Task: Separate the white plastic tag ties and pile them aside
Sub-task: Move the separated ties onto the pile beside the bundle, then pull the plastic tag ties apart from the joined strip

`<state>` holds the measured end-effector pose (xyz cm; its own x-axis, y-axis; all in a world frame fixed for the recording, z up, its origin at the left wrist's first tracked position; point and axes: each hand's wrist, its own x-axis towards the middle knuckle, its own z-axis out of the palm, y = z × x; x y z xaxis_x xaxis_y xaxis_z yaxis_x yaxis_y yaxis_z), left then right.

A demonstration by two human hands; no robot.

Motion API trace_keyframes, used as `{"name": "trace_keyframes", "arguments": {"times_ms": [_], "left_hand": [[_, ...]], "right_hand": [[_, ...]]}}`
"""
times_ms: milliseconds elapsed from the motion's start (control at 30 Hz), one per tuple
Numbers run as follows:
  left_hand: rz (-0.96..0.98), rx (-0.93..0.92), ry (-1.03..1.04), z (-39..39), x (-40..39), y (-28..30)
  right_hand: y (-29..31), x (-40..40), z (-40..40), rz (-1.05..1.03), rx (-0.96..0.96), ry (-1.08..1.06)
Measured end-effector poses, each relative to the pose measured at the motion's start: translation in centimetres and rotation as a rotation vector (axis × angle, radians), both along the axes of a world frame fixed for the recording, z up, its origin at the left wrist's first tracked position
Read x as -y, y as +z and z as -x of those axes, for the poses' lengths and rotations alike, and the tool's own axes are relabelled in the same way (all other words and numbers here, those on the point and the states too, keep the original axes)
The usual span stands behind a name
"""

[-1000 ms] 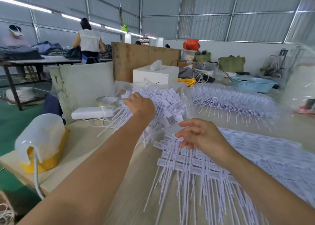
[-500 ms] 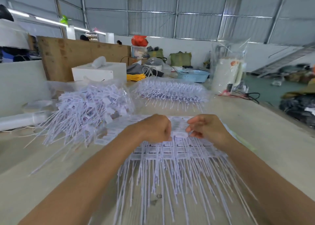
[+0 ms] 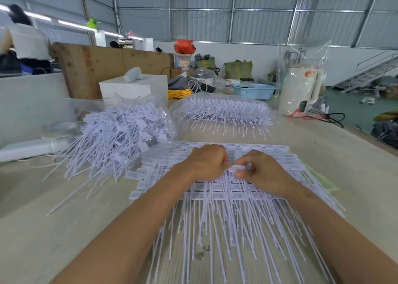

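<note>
A flat stack of joined white plastic tag ties (image 3: 226,189) lies on the table in front of me, heads in rows and tails pointing toward me. My left hand (image 3: 207,162) and my right hand (image 3: 261,171) meet over the stack's heads and both pinch one white tie head (image 3: 238,168) between their fingertips. A loose pile of separated ties (image 3: 120,133) sits on clear plastic at the left, tails fanning out to the left and front.
Another bagged bundle of ties (image 3: 224,111) lies behind the stack. A white box (image 3: 133,87), a wooden board (image 3: 103,66), a blue basket (image 3: 254,91) and a bagged white kettle (image 3: 301,92) stand at the back. The table's right edge (image 3: 366,133) runs diagonally.
One second ago my left hand was on the loose pile at the left and my right hand hovered open. Both hands have come together over the flat stack and now pinch one tie head.
</note>
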<state>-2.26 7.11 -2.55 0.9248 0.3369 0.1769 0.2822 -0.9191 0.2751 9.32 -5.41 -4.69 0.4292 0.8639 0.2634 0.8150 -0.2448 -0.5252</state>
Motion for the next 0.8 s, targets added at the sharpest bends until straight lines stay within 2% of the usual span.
{"name": "trace_keyframes", "arguments": {"times_ms": [67,100,233,300,400,467,567,600,633,733,800], "left_hand": [[-0.016,-0.024,0.014,0.2,0.2,-0.1],[-0.037,-0.003,0.021,0.3,0.1,0.0],[0.084,0.252,0.009,0.9,0.4,0.6],[0.083,0.301,0.013,0.9,0.8,0.9],[0.198,0.284,0.014,0.4,1.1,0.8],[0.39,0.285,-0.005,0.3,1.1,0.9],[0.781,0.297,-0.029,0.7,0.8,1.4],[0.898,0.293,-0.035,0.9,0.6,1.6],[0.95,0.299,-0.03,1.1,0.4,1.7],[0.811,0.37,0.013,1.2,-0.2,1.2],[0.719,0.392,-0.017,1.0,0.0,0.8]], "right_hand": [[0.0,-0.2,0.2,-0.026,0.015,-0.03],[0.0,-0.3,0.2,-0.073,-0.037,-0.055],[0.6,-0.1,0.1,-0.328,-0.526,-0.004],[1.1,0.3,0.0,-0.334,-0.705,0.05],[1.5,0.9,-0.1,-0.267,-0.581,0.073],[1.6,0.7,0.4,-0.317,-0.38,0.041],[1.6,0.2,0.6,-0.415,0.047,-0.064],[1.8,0.3,0.2,-0.458,0.109,-0.124],[2.1,0.6,-0.5,-0.521,0.013,-0.182],[3.1,2.3,-2.0,-0.765,-0.643,-0.259],[3.6,2.8,-2.1,-0.781,-0.833,-0.253]]}}
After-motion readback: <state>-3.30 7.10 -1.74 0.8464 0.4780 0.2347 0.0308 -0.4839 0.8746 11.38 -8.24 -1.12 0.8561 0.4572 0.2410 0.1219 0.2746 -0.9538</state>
